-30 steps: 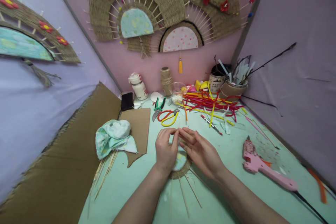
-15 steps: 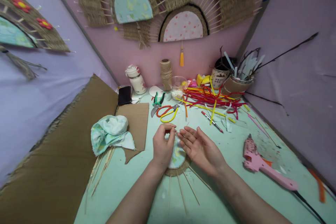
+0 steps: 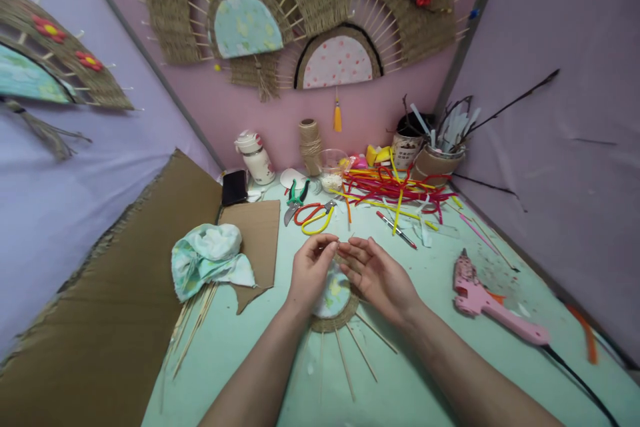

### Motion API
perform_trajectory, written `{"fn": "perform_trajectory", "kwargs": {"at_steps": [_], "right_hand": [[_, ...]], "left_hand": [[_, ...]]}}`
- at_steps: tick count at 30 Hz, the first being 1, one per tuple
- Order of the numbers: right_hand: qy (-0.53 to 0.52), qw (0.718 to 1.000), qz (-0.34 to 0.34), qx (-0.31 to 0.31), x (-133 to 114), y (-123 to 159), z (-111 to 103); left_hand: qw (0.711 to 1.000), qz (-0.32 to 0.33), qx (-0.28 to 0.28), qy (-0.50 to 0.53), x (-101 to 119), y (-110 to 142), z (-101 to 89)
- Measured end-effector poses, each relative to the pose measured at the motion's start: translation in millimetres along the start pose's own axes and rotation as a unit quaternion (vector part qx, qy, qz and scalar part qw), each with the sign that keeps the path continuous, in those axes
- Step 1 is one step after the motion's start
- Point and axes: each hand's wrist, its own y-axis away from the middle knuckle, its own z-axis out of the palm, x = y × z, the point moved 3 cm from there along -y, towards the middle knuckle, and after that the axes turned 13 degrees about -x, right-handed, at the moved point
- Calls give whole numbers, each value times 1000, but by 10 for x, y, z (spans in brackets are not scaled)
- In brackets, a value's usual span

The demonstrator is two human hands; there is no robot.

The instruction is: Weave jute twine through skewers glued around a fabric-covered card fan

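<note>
My left hand [image 3: 311, 275] is closed, thumb and forefinger pinched together over the upper edge of a small round fan piece. What it pinches is too small to make out. Facing it, my right hand [image 3: 384, 280] has its palm turned inward and its fingers loosely stretched, the tips close to the left fingertips. Below both hands lies the fan piece, a green-and-white floral fabric centre [image 3: 333, 295] with a brown twine rim [image 3: 327, 324]. Several thin sticks [image 3: 344, 363] spread from the rim toward me. My hands hide its upper part.
Left are crumpled floral cloth [image 3: 207, 257], loose bamboo sticks [image 3: 196, 327] and cardboard [image 3: 263, 233]. Pliers [image 3: 296, 200] and scissors [image 3: 315, 217] lie ahead, before a twine spool [image 3: 311, 150]. Coloured pipe cleaners [image 3: 400, 190], a pen [image 3: 397, 230] and a pink glue gun [image 3: 493, 313] lie right.
My right hand has come nearer the left, its fingers curling in a little toward the left fingertips. The left hand keeps its pinch. The whole view has shifted slightly.
</note>
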Motion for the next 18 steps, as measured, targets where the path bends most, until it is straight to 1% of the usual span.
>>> {"fn": "perform_trajectory", "kwargs": {"at_steps": [3,7,9,11,13,14,18], "right_hand": [[22,1000,-16,-10,-8,5,5],[81,996,-40,-15,-1,10,10],[118,992,-52,-7,-2,7,3],[148,987,-55,6,-1,-1,-10],[168,984,-52,13,6,-12,-25],[174,983,-49,14,11,-18,-31],[185,980,-67,26,1,-40,-72]], "left_hand": [[1000,-16,-7,12,-43,-15,8],[1000,-9,-12,19,-76,-31,-12],[999,-17,-32,20,-92,-38,-16],[997,-26,-64,34,-112,-43,-1],[994,-28,-82,68,-135,-43,22],[992,-28,-81,91,-146,-43,32],[979,-15,-49,196,-176,-63,30]]}}
